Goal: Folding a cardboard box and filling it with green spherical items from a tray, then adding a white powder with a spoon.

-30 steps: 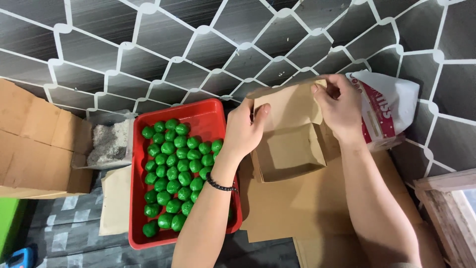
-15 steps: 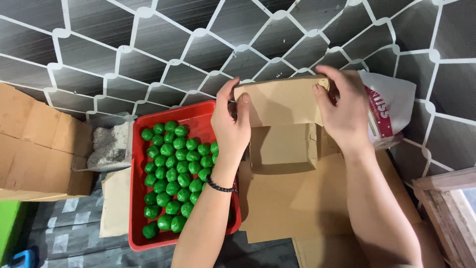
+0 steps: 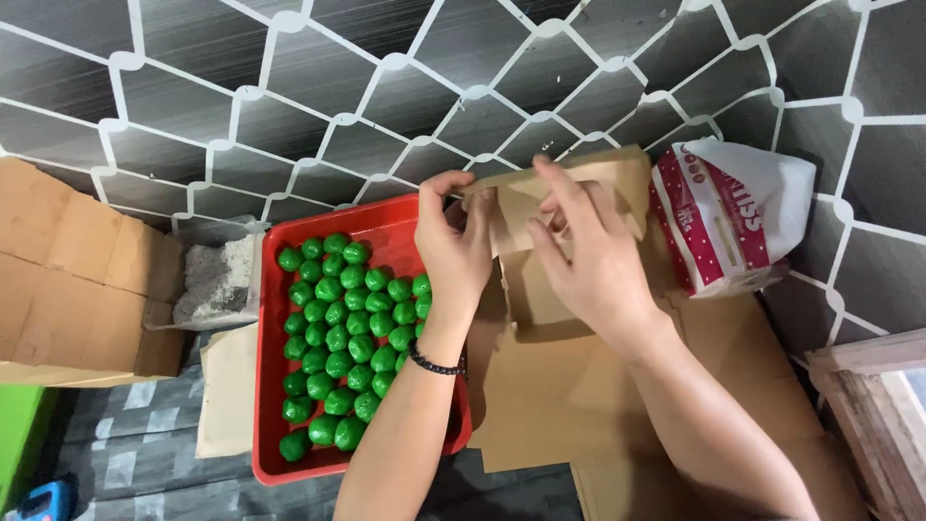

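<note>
Reaching up from the lower edge of the frame, your left hand (image 3: pixel 453 253) and right hand (image 3: pixel 590 260) both pinch the folded flaps of a small brown cardboard box (image 3: pixel 569 207) at centre frame. Flat cardboard sheets (image 3: pixel 579 396) lie beneath it. Left of centre sits a red tray (image 3: pixel 386 227) of green balls (image 3: pixel 338 342); a red-and-white bag (image 3: pixel 733 227) lies upper right, against the dark tiled wall (image 3: pixel 289 87).

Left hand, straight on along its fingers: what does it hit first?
The left hand points up the picture and already grips the folded cardboard flap, so that comes first. Past it looks like the grey panelled wall, though depth is unclear.
</note>
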